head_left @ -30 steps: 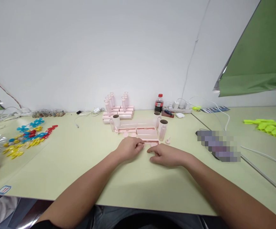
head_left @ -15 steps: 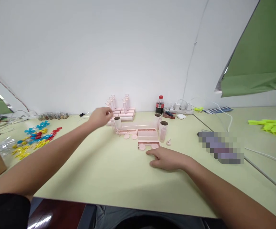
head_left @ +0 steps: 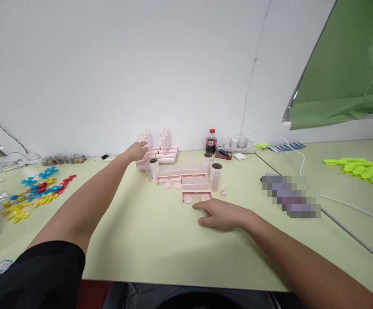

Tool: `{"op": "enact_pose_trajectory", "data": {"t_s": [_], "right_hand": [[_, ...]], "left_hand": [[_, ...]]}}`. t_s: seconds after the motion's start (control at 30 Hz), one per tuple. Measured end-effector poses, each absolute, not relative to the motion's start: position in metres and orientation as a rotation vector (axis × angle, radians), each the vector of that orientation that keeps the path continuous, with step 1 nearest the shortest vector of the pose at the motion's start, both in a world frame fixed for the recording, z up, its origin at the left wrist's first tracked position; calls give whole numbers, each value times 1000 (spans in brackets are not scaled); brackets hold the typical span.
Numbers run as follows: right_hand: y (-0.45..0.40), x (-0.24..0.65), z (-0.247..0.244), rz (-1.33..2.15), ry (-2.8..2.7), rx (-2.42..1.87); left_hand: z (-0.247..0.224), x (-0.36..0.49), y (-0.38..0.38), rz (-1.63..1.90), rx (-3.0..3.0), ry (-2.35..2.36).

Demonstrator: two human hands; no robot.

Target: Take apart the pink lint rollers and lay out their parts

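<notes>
At the back of the table, my left hand (head_left: pixel 137 151) reaches to a group of slim pink bottles with ring-shaped tops (head_left: pixel 147 138). Its fingers are bent beside the nearest of them; whether they grip one is too small to make out. My right hand (head_left: pixel 220 214) rests on the table, index finger stretched out and thumb apart, holding nothing. Just beyond its fingertips lies a shallow pink tray part (head_left: pixel 196 195) with round pink discs (head_left: pixel 188 199). Behind that is an open pink box (head_left: pixel 195 182). A clear pink tube (head_left: pixel 216 182) stands to the right, near a small pink cap piece (head_left: pixel 223 191).
Pink cylinders (head_left: pixel 166 161) lie stacked near the wall. Cardboard-like tubes (head_left: pixel 216 167) stand by the box. A cola bottle (head_left: pixel 210 141) and power strip (head_left: pixel 241 149) are behind. Coloured plastic pieces (head_left: pixel 41 187) lie left; a blurred-out object (head_left: pixel 291 196) and yellow-green honeycomb pieces (head_left: pixel 360 169) lie right.
My left hand has moved farther forward, to the ring-topped bottles. My right hand keeps its place by the tray part. The whole view has shifted slightly.
</notes>
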State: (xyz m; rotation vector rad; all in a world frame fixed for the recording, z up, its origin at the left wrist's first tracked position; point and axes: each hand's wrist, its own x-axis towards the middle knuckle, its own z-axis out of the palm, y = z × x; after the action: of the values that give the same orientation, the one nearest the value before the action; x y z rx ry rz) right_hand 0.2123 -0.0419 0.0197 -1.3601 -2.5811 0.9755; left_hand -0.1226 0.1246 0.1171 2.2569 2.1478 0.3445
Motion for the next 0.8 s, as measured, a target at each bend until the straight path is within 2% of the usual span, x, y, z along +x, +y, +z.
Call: {"op": "enact_pose_trajectory", "data": {"t_s": [0.2, 0.37, 0.43, 0.53, 0.67, 0.8], "right_hand": [[-44, 211, 25, 978, -2609, -1363], [-44, 210, 27, 949, -2627, -1337], [-43, 209, 26, 950, -2625, -1316], [-42, 206, 25, 917, -2606, -1244], [-42, 201, 25, 943, -2389, -1133], [-43, 197, 23, 998, -2055, -1050]], "left_hand": [[125, -139, 121, 409, 2265, 2274], [155, -160, 103, 539, 2227, 2441], [170, -167, 92, 681, 2223, 2504], [190, -172, 71, 1121, 2210, 2494], [204, -157, 43, 1795, 2029, 1917], [186, -109, 14, 1968, 1757, 1282]]}}
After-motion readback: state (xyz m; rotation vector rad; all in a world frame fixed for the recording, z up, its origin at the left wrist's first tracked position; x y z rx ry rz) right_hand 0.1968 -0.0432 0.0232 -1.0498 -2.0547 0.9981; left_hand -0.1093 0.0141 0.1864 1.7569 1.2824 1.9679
